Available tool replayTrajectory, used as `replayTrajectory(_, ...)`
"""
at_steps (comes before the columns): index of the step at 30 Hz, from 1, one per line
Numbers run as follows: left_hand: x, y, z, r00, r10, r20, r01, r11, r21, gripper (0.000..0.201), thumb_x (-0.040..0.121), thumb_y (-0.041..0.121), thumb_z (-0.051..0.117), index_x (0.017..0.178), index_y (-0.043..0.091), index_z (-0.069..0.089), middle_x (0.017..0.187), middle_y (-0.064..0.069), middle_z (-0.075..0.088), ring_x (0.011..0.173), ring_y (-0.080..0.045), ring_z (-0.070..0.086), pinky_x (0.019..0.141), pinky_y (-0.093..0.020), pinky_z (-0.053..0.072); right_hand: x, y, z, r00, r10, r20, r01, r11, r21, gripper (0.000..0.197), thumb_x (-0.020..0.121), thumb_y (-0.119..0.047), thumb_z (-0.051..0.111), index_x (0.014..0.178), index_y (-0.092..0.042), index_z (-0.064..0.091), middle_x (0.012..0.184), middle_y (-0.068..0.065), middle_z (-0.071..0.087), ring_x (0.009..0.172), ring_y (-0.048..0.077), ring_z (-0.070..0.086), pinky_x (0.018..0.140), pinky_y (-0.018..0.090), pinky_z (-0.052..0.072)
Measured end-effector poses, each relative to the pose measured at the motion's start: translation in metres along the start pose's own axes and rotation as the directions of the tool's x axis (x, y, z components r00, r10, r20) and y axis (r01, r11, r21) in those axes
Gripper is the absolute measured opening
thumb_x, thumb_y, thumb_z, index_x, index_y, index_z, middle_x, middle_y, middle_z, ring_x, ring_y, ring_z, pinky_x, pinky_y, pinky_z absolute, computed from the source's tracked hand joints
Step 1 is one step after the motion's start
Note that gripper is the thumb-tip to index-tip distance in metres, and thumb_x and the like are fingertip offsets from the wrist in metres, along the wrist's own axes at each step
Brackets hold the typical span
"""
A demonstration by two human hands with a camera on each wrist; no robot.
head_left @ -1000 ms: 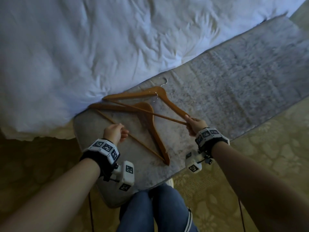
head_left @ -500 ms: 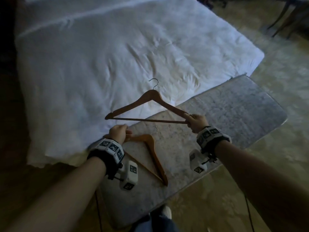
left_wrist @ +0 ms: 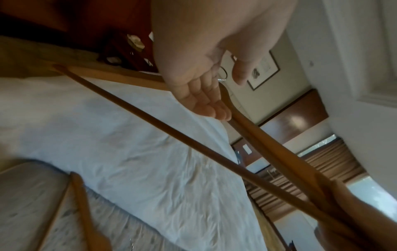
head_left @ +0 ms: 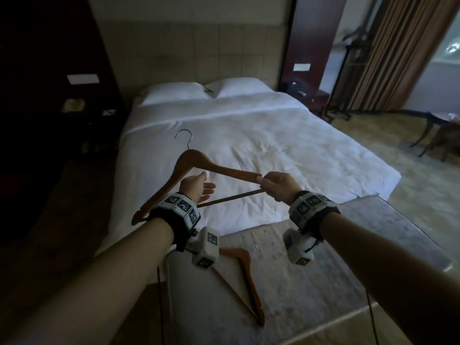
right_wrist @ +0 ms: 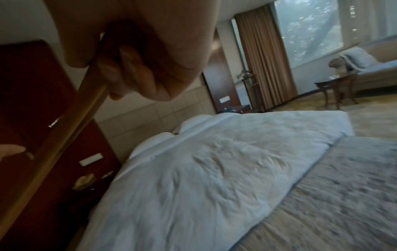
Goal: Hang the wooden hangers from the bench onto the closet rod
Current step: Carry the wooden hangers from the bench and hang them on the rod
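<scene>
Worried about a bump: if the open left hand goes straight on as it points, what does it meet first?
Probably the lifted hanger: the left hand points at its sloping arm, fingertips seemingly just short of it.

Dim room: white bed [head_left: 249,150], tan curtains [head_left: 388,53], patterned carpet [head_left: 410,170], dark wood panels [head_left: 44,58].

Left end of bench hanger [head_left: 245,282] behind wrist camera [head_left: 206,247]; held hanger's [head_left: 219,169] right tip inside curled fingers [head_left: 267,181].
</scene>
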State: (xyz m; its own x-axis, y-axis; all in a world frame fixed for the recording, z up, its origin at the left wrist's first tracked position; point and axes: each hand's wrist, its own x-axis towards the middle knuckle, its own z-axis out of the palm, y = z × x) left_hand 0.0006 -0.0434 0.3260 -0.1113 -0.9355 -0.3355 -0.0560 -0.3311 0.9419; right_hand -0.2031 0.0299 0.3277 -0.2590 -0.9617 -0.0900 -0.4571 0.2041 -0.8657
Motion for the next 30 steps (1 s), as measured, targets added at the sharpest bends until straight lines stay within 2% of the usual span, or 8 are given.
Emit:
replayTrajectory(4,-0.062,0.007,-0.049,0.990,0.063,-0.126,-0.068,0.997,-0.037,0.028,0.099,0.031,0.042,0.098,0.006,0.054,0.091,-0.009,0.067,0.068,-0.015,0.061,0.060,-0.024,0.047,-0.039,-0.041,0.027,0.986,-0.148,0.072,0.147,0.989,0.024,0.035,0.092,-0.030,0.057,0.087,0.004,0.060,0.051,0.004,0.043,0.044,0.015,0.036,0.042,0.022,0.032)
replayTrajectory(8,-0.131,-0.002,-0.100,0.972,0.103,-0.210,-0.125,0.987,-0.098,0.033,0.098,0.035,0.043,0.111,0.007,0.056,0.099,-0.008,0.067,0.074,-0.013,0.062,0.061,-0.024,0.047,-0.094,-0.068,0.068,0.949,-0.258,0.183,0.243,0.965,0.099,0.027,0.092,-0.026,0.058,0.085,0.000,0.058,0.051,0.004,0.045,0.035,0.004,0.040,0.044,0.022,0.035)
replayTrajectory(12,-0.200,-0.013,-0.155,0.948,0.073,-0.310,-0.154,0.957,-0.246,0.022,0.096,0.027,0.050,0.097,0.006,0.059,0.084,-0.006,0.063,0.073,-0.014,0.060,0.064,-0.024,0.048,-0.149,-0.091,0.114,0.876,-0.333,0.349,0.328,0.942,0.077,0.023,0.093,-0.023,0.056,0.089,-0.001,0.057,0.055,0.004,0.048,0.037,0.000,0.044,0.044,0.019,0.039)
replayTrajectory(16,-0.266,-0.028,-0.221,0.888,0.088,-0.451,-0.249,0.917,-0.312,0.012,0.095,0.019,0.051,0.091,0.010,0.057,0.081,-0.005,0.061,0.073,-0.015,0.060,0.068,-0.026,0.049,-0.194,-0.131,0.164,0.711,-0.307,0.632,0.466,0.880,-0.097,0.010,0.092,-0.015,0.057,0.084,-0.010,0.054,0.067,0.000,0.055,0.059,0.012,0.051,0.057,0.020,0.043)
replayTrajectory(19,-0.315,-0.038,-0.273,0.845,0.144,-0.516,-0.330,0.899,-0.289,0.011,0.095,0.020,0.050,0.096,0.012,0.058,0.086,-0.005,0.062,0.077,-0.014,0.061,0.070,-0.026,0.050,-0.240,-0.179,0.214,0.597,-0.278,0.753,0.655,0.710,-0.257,0.007,0.090,-0.022,0.061,0.092,-0.017,0.057,0.090,0.001,0.058,0.088,0.020,0.054,0.078,0.026,0.041)
replayTrajectory(24,-0.420,-0.056,-0.384,0.728,0.167,-0.664,-0.525,0.759,-0.384,0.015,0.095,0.022,0.052,0.108,0.014,0.050,0.094,-0.007,0.066,0.087,-0.015,0.064,0.072,-0.028,0.051,-0.357,-0.272,0.323,0.507,-0.322,0.800,0.832,0.423,-0.358,0.044,0.084,-0.045,0.062,0.116,-0.016,0.051,0.114,0.007,0.049,0.106,0.028,0.050,0.088,0.032,0.044)
replayTrajectory(26,-0.471,-0.066,-0.430,0.665,0.183,-0.724,-0.569,0.752,-0.332,0.010,0.095,0.020,0.054,0.102,0.013,0.050,0.091,-0.006,0.067,0.082,-0.013,0.065,0.066,-0.025,0.052,-0.414,-0.302,0.367,0.442,-0.402,0.802,0.873,0.398,-0.281,0.038,0.083,-0.047,0.063,0.105,-0.019,0.051,0.108,0.006,0.049,0.105,0.027,0.051,0.085,0.033,0.042)
replayTrajectory(30,-0.576,-0.096,-0.522,0.559,0.182,-0.809,-0.583,0.780,-0.227,0.006,0.093,0.018,0.057,0.091,0.013,0.054,0.095,-0.011,0.063,0.084,-0.019,0.065,0.065,-0.027,0.054,-0.539,-0.350,0.448,0.240,-0.479,0.845,0.862,0.505,0.041,0.021,0.090,-0.026,0.059,0.076,-0.023,0.045,0.083,0.000,0.053,0.078,0.018,0.054,0.073,0.029,0.043)
